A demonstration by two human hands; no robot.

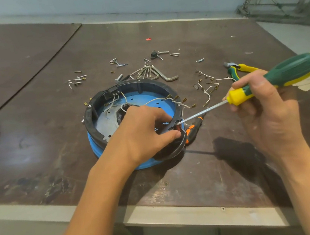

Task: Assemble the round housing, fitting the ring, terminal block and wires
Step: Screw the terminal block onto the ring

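Frame centre, near: left hand (pixel 144 135) curled over the near-right rim of the black ring (pixel 91 114), thumb and fingers pinching it down onto the blue round housing (pixel 144 97).

Right of centre: right hand (pixel 263 107) wrapped round the green-yellow screwdriver (pixel 279 77), tip at the rim just beside the left fingertips.

Inside the housing: white wires (pixel 156 100), thin and floppy. Take them by the metal end tags, not mid-length.

Far rim: terminal block (pixel 112 92).

Judgement: housing is light, rigid plastic and may slide on the table (pixel 39 147), so brace it at the rim.

Beyond: loose screws (pixel 118 63), hex keys (pixel 151 72).
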